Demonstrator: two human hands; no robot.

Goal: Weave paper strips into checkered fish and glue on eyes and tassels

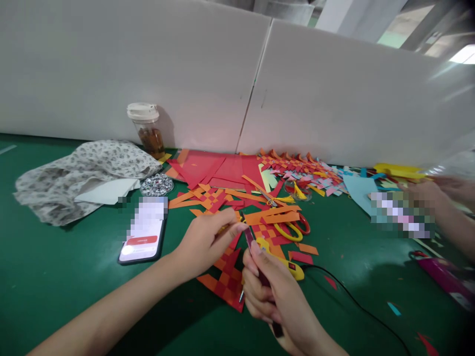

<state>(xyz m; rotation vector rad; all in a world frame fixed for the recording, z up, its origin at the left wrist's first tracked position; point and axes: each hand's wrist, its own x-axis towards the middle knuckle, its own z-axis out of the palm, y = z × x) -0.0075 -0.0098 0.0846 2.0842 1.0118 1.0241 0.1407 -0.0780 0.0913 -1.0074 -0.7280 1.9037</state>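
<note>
My left hand (210, 240) is closed in a pinch on an orange paper strip (274, 216), which points right from the fingertips. My right hand (276, 294) wraps round a slim maroon tool (249, 237); its tip meets the left fingertips, and its exact kind is unclear. Behind the right hand lies a yellow glue gun (291, 267) with a black cord. Scissors (291, 231) with yellow and red handles rest partly under the strips. Below my hands is a woven red and orange paper piece (226, 279), partly covered.
Red paper sheets (208, 168) and colored scraps (326, 180) lie against the white partition (148, 59). A phone (143, 242), a lidded drink cup (150, 131) and a patterned cloth (92, 163) are at left. Another person's arm (449, 202) reaches in at right, near a purple item (445, 277).
</note>
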